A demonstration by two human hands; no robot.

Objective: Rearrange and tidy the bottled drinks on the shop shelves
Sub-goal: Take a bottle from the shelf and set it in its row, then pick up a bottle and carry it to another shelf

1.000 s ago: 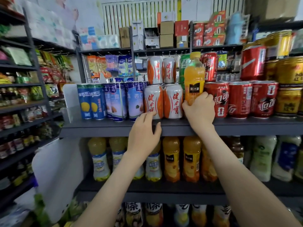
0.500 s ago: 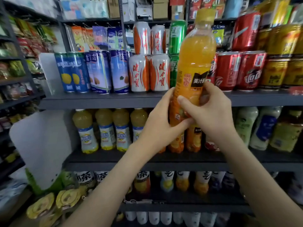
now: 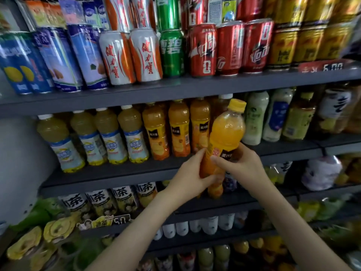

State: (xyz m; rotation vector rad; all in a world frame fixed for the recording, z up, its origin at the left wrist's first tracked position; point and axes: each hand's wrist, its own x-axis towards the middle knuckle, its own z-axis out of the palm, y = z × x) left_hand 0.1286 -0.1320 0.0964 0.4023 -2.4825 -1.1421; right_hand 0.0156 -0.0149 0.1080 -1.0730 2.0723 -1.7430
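Note:
I hold an orange juice bottle (image 3: 226,133) with a yellow cap, tilted slightly right, in front of the middle shelf (image 3: 117,173). My left hand (image 3: 192,177) wraps its lower body from the left. My right hand (image 3: 241,165) grips it at the dark label from the right. Just behind it, three matching orange juice bottles (image 3: 178,130) stand in a row on that shelf. The held bottle's base is hidden by my hands.
Left of the orange row stand several pale yellow bottles (image 3: 109,137); to the right are green-white bottles (image 3: 256,118). The top shelf (image 3: 195,87) carries cans: blue, white-orange, green (image 3: 172,53), red (image 3: 203,49), gold. Tea bottles (image 3: 101,202) fill the lower shelf. A white panel (image 3: 21,163) stands at left.
The orange juice bottle came off the top can shelf and moved down to the middle shelf level. My left hand joined my right on it. The view dropped lower.

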